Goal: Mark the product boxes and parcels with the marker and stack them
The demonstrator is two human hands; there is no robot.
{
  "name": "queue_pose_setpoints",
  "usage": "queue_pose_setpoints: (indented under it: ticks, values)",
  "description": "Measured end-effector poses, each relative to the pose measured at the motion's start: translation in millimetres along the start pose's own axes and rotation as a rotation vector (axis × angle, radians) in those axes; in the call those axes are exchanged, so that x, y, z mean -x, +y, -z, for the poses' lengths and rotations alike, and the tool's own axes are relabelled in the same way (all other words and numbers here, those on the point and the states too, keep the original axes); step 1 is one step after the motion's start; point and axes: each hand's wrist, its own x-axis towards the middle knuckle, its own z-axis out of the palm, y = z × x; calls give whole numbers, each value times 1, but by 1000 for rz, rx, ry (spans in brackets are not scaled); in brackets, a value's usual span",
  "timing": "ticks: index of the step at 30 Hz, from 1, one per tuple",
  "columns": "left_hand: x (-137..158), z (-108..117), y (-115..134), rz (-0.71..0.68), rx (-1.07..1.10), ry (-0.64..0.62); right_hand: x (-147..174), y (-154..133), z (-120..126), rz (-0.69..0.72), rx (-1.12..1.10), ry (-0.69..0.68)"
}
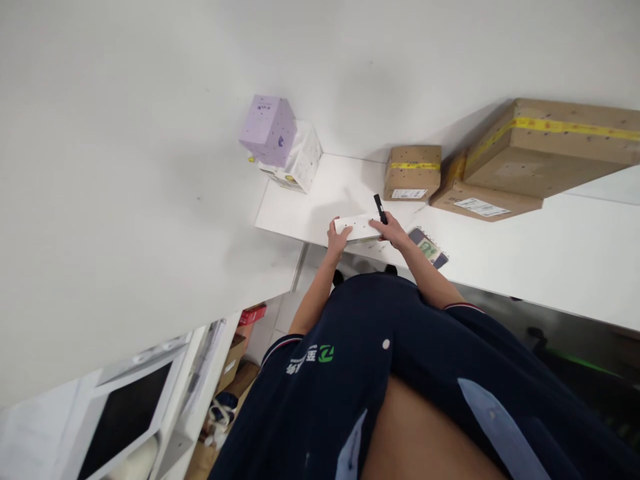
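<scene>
A small white box (357,227) with dark specks on its top is held between my two hands at the table's front edge. My left hand (339,239) grips the left end, its thumb on the top face. At the right end, my right hand (393,231) presses a thumb on the box. A black marker (380,208) stands up out of that same hand, tilted to the left. Just right of my right wrist, a dark spiral notebook (439,259) lies on the table, with a green banknote-like paper (427,249) on it.
Cartons with yellow tape stand at the back right: a small one (413,175), a flat one (487,200) and a large one (560,147) on top. At the back left, a purple box (267,130) rests on a white box with printed pictures (306,157). Shelves stand lower left.
</scene>
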Motion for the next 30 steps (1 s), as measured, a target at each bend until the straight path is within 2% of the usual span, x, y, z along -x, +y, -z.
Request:
queue_pose_setpoints:
  ticks: [5, 7, 10, 13, 18, 21, 25, 30]
  values:
    - [6, 2, 2, 83, 58, -18, 2, -2, 2, -57, -117, 0]
    - [8, 4, 2, 105, 100, -46, 1, -2, 5, -72, -172, 80]
    - [10, 7, 1, 125, 132, -70, 1, -3, 13, -18, -217, 245]
    - [11, 9, 1, 114, 124, -63, 4, -11, 23, 53, -289, 290]
    - [14, 8, 3, 78, 128, -60, 14, -33, 23, 167, -421, 207]
    - [15, 7, 3, 83, 130, -54, 20, -41, 10, 192, -366, 145]
    - [14, 6, 0, 86, 128, -40, 27, -39, -12, 164, -308, 97]
    - [10, 6, -4, 70, 103, -13, 28, -30, -31, 268, -197, -9]
